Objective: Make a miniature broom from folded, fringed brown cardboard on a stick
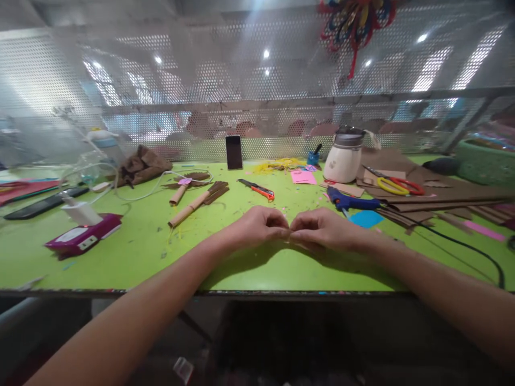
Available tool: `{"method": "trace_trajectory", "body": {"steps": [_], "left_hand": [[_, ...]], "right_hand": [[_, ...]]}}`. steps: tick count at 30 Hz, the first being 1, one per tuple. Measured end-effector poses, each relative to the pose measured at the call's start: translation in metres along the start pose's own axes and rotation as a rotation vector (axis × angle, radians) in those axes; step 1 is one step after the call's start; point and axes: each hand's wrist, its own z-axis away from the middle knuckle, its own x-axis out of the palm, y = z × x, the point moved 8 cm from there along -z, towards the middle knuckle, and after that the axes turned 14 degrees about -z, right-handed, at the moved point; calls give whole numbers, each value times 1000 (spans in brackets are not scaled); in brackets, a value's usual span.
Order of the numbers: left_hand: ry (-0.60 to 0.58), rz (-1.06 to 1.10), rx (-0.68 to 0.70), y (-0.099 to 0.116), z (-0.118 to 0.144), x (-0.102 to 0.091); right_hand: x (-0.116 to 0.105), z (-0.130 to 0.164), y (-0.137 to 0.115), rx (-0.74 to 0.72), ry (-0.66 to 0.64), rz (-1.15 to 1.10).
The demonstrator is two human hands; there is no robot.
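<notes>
My left hand (261, 226) and my right hand (319, 229) meet fingertip to fingertip above the green table (249, 273). Both are closed in a pinch, and whatever sits between the fingers is too small or hidden to name. Beyond them lies an orange and black utility knife (261, 190). To the right of my right hand is a blue glue gun (352, 201), with a piece of blue paper (366, 218) beside it. Left of my left hand lie two rolled brown paper tubes with fringed ends, the nearer tube (193, 208) being longer.
A purple power strip (84, 236) with a white charger (81, 213) stands at left. Scissors (392, 185) rest on brown paper (434, 187) at right, near a white jug (344, 158). A phone (233, 152) leans upright at the back. The glue gun's black cord (454, 241) crosses the right side.
</notes>
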Motion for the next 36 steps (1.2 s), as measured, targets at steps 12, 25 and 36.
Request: {"method": "trace_trajectory", "body": {"steps": [12,25,36], "left_hand": [[-139,-409,-52,-10,9,-9],[-29,-505,90,0,0,7],[23,-569,173,3,4,6]], "right_hand": [[12,-6,-8,-344,5,302],[15,-10,-8,-425,28,365],[21,-7,-2,-393,-28,498]]}}
